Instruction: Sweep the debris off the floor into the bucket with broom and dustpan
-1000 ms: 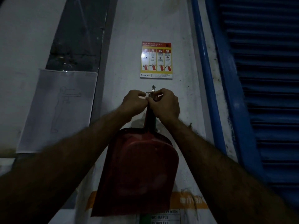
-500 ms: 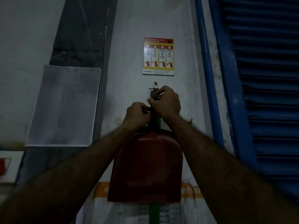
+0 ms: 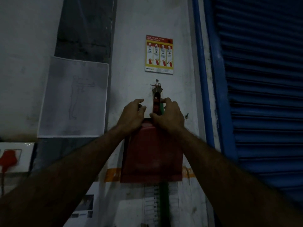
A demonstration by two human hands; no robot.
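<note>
A red dustpan (image 3: 151,154) hangs flat against the white wall, its handle top at a metal hook (image 3: 156,86). A green broom handle (image 3: 164,199) runs down behind the pan and shows below its lower edge and beside the pan's handle. My right hand (image 3: 168,114) curls around the dustpan handle and the green stick just above the pan. My left hand (image 3: 132,114) sits just left of the handle with loosely bent fingers, holding nothing. No bucket, floor or debris shows.
A fire-extinguisher poster (image 3: 159,54) is fixed above the hook. A sheet with a drawn figure (image 3: 73,97) hangs to the left. A blue louvred shutter (image 3: 260,89) and its blue frame fill the right side. Printed papers (image 3: 147,205) cover the wall below.
Both hands have come down from the hook to the lower part of the handle. My left hand has come off the handle. The view has tilted up.
</note>
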